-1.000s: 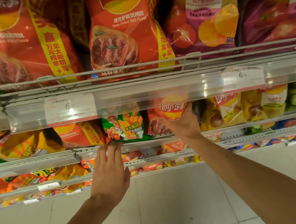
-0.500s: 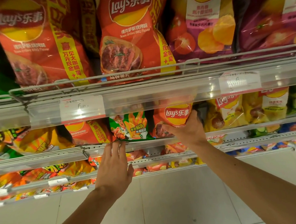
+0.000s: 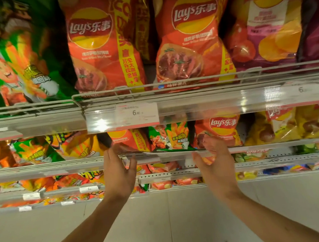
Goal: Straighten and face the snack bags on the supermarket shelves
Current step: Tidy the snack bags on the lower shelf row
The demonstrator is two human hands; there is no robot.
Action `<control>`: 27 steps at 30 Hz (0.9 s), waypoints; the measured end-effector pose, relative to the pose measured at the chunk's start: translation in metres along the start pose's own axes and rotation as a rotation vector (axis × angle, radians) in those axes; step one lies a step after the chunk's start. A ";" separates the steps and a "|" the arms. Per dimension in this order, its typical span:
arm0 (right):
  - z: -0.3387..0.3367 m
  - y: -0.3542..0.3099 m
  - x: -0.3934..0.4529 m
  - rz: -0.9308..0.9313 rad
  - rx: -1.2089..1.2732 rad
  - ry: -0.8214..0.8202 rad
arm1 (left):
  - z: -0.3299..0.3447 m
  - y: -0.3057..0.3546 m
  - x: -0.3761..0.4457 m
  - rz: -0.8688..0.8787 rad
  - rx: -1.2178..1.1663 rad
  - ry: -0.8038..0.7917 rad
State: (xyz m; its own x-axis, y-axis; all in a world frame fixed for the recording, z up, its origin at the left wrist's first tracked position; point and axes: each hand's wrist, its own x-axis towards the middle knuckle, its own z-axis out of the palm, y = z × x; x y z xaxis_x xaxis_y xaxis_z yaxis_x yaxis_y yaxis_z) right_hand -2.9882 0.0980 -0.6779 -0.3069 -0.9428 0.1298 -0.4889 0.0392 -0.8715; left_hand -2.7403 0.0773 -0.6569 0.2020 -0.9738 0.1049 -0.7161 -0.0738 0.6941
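Head view shows a person reaching both bare arms up to the second shelf [image 3: 42, 168] of a supermarket rack. The left hand [image 3: 119, 173] is at the shelf's front rail, fingers loosely spread, the fingertips at the lower edge of a small red Lay's bag [image 3: 127, 140]; whether they touch it or only the rail I cannot tell. The right hand [image 3: 215, 164] is also relaxed and wide, palm turned toward the left, its fingers in front of the bottom of another red Lay's bag [image 3: 221, 128], holding nothing that I can see. Between these two bags stands a small green bag [image 3: 169, 137], tilted a little, its bottom lying over the rail. On the shelf above stand two big red Lay's bags [image 3: 191, 37], upright behind a wire rail [image 3: 190, 80], with a price tag [image 3: 137, 113] below.
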 end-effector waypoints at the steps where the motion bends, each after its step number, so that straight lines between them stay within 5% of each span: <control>1: 0.011 -0.006 0.003 0.017 0.026 -0.015 | -0.002 -0.002 0.006 0.014 -0.053 0.016; 6: 0.057 -0.027 0.033 0.104 0.021 -0.060 | -0.004 -0.014 0.033 -0.053 -0.125 0.105; 14: 0.091 -0.019 0.076 0.288 -0.090 -0.145 | -0.012 -0.030 0.087 -0.073 -0.459 -0.224; 22: 0.099 -0.026 0.081 0.342 -0.067 -0.102 | -0.018 -0.042 0.117 -0.217 -0.450 -0.479; 27: 0.097 -0.041 0.072 0.330 -0.139 -0.032 | -0.026 -0.040 0.115 -0.222 -0.434 -0.493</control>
State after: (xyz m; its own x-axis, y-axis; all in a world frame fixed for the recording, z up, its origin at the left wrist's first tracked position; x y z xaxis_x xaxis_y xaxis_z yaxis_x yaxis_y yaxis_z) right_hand -2.9107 -0.0033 -0.6793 -0.4425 -0.8815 -0.1648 -0.4747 0.3862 -0.7909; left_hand -2.6709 -0.0265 -0.6539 -0.0877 -0.9374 -0.3371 -0.3404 -0.2898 0.8945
